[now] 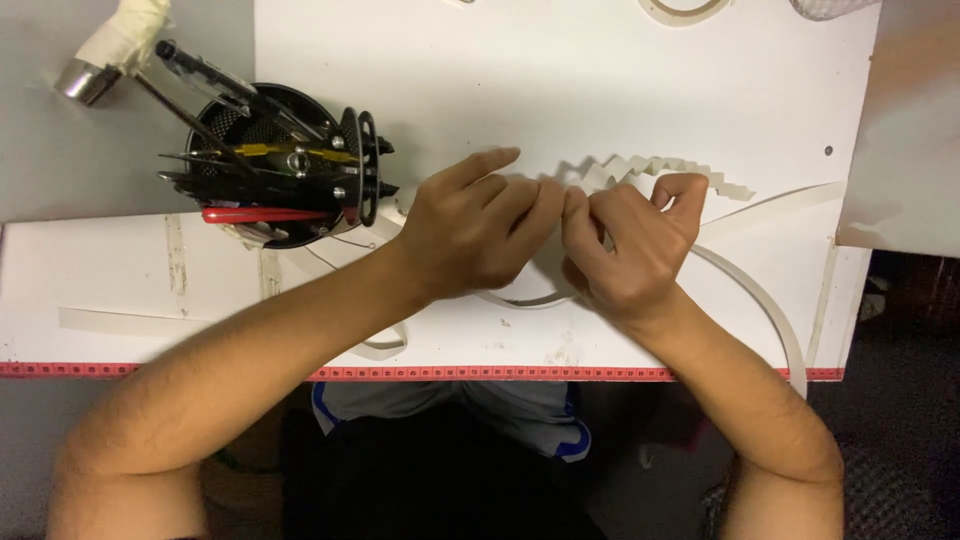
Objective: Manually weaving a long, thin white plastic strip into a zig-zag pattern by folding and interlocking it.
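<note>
White matte table [640, 80] carries both hands at centre. Left hand [478, 232] and right hand [628, 245] pinch shut on zigzag-folded paper strip [650, 170]. Black mesh tool cup [280, 165] at 9 o'clock.

tool cup [275, 165] blocks left, bare board [420, 60] ahead

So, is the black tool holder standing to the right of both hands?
No, the black mesh tool holder stands left of the left hand and right hand.
</note>
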